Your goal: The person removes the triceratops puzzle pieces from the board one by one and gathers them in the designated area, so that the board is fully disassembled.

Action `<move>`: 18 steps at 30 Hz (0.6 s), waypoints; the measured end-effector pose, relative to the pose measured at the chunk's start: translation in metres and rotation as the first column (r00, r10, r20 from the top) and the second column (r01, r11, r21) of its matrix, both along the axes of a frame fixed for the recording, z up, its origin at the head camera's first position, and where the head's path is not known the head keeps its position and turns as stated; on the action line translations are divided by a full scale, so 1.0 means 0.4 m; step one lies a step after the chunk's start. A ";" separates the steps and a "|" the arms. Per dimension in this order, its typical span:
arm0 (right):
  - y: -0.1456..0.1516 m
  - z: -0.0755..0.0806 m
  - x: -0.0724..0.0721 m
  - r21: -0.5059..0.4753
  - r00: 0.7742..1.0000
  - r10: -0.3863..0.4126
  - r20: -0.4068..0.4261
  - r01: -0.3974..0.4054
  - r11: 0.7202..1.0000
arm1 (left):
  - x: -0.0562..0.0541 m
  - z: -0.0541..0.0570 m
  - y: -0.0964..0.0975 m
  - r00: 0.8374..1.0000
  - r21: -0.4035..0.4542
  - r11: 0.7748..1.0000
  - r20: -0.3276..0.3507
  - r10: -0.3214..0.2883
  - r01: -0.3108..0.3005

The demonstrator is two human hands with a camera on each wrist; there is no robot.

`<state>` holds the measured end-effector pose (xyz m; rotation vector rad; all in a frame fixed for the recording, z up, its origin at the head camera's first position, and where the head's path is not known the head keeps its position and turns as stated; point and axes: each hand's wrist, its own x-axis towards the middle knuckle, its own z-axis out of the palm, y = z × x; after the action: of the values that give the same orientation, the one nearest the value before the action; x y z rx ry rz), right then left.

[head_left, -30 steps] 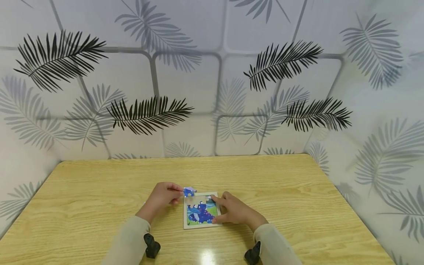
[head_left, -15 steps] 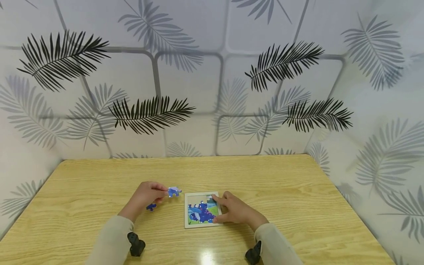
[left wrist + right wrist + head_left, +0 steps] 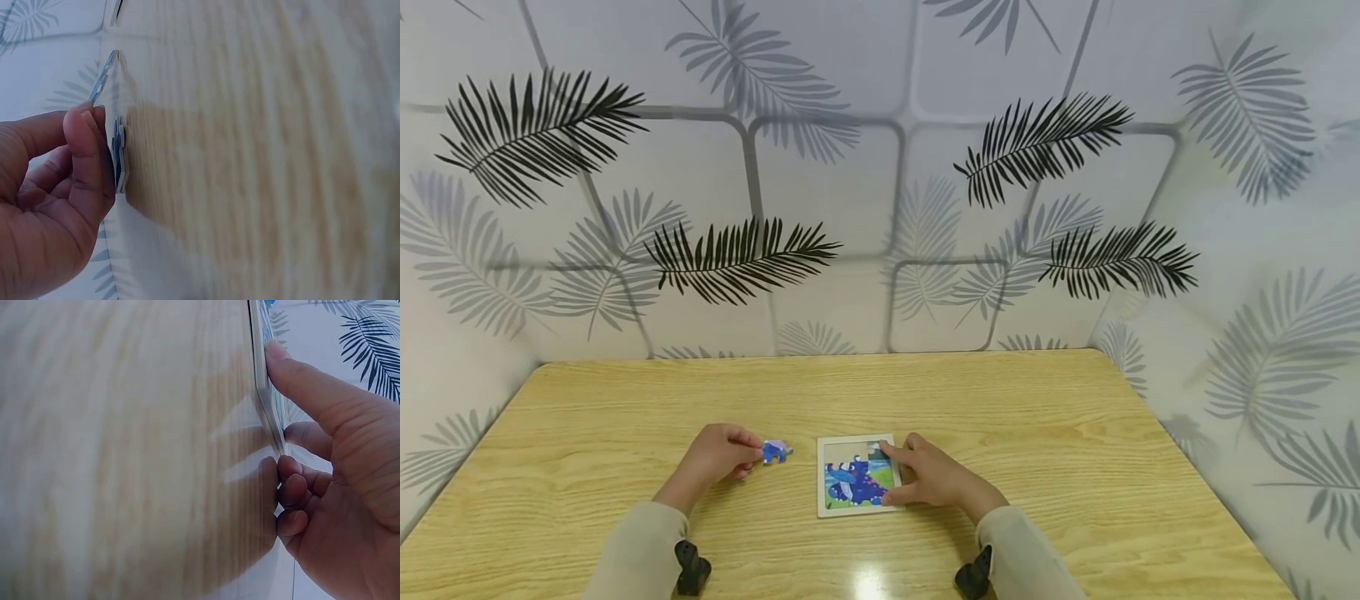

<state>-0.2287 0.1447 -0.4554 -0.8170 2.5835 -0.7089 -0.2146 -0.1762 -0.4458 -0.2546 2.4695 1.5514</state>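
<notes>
My left hand (image 3: 713, 458) pinches a blue and lilac jigsaw piece (image 3: 775, 452) between thumb and fingertips, left of the puzzle tray. In the left wrist view the piece (image 3: 104, 78) tilts up from the fingertips. A second, dark blue piece (image 3: 744, 472) shows partly beneath that hand. The pale-framed jigsaw tray (image 3: 822, 479) lies flat, with a blue dinosaur picture partly assembled and bare board along its upper left. My right hand (image 3: 936, 477) holds the tray's right side, thumb and index finger over the rim. In the right wrist view, other fingers (image 3: 292, 490) curl beside its edge.
The wood-grain table (image 3: 1000, 400) stretches out around the tray. Behind it stands a pale wall covering (image 3: 850, 308) with leaf prints. Both wrists carry a black device, the left one (image 3: 691, 568) and the right one (image 3: 973, 575), near the table's front.
My left hand has moved leftward away from the tray, carrying the jigsaw piece, and has come over the second piece. My right hand has stayed on the tray.
</notes>
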 end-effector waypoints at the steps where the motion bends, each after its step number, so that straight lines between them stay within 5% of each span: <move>1: -0.001 0.000 0.000 0.000 1.000 -0.001 0.000 0.001 1.000 | 0.000 -0.003 -0.001 1.000 -0.010 1.000 -0.002 -0.003 0.003; 18: -0.004 0.002 0.003 0.008 1.000 0.002 -0.011 -0.002 1.000 | 0.006 -0.015 -0.015 0.999 -0.033 0.999 -0.042 -0.022 0.020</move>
<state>-0.2275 0.1431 -0.4547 -0.8236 2.5925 -0.6955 -0.2123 -0.1820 -0.4519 -0.2027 2.5231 1.5245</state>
